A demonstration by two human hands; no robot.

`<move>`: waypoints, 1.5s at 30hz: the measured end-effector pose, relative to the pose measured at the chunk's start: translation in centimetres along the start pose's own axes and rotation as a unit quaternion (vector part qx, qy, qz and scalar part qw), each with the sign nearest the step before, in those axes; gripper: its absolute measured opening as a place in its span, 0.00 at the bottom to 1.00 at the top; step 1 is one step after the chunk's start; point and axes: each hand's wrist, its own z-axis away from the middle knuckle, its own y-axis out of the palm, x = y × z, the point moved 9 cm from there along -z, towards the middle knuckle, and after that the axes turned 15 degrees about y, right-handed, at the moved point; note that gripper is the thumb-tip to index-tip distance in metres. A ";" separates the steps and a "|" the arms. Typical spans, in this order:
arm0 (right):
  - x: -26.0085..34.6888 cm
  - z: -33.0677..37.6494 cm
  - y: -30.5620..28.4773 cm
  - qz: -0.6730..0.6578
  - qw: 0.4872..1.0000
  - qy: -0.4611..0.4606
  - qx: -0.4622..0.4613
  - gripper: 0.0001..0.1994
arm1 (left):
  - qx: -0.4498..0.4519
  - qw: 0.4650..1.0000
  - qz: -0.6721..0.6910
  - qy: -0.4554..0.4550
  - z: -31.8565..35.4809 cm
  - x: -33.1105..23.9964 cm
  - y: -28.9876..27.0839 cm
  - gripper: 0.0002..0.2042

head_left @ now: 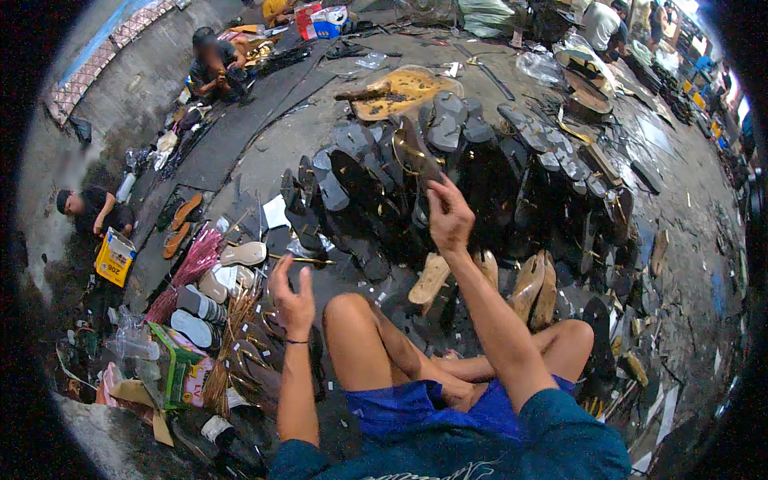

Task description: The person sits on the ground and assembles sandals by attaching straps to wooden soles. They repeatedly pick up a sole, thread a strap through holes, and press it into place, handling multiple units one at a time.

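Note:
My right hand (450, 216) reaches forward, its fingers closed at the near end of a dark sandal (414, 150) with a thin gold strap. That sandal stands tilted at the top of a large cluster of dark sandals (364, 192) spread in front of me. My left hand (293, 300) is raised beside my knee, thumb and fingers apart, holding nothing. Just beyond it a thin pointed tool (308, 260) lies on the floor. Between my legs and the cluster stand a pale wooden shoe last (430, 278) and a brown pair of lasts (530, 286).
At left lie a pink bundle of strips (188, 268), grey soles (196, 326), a green box (178, 364) and brown sandals (182, 224). A glue-stained yellow board (412, 92) lies beyond the cluster. Other people sit at far left (216, 68), left (100, 212) and far right (604, 32).

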 end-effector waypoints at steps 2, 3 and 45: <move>-2.8 4.1 -3.3 -0.228 0.954 0.197 0.000 0.21 | -0.018 0.982 0.186 -0.017 -0.9 -5.9 2.7 0.27; -3.7 7.4 -4.3 -0.375 0.891 0.255 -0.005 0.22 | -0.041 0.962 0.268 -0.020 -1.0 -8.4 3.8 0.28; -19.2 17.1 -20.8 0.290 0.876 0.384 0.046 0.53 | 0.252 0.620 0.621 -0.407 23.4 -19.7 6.5 0.22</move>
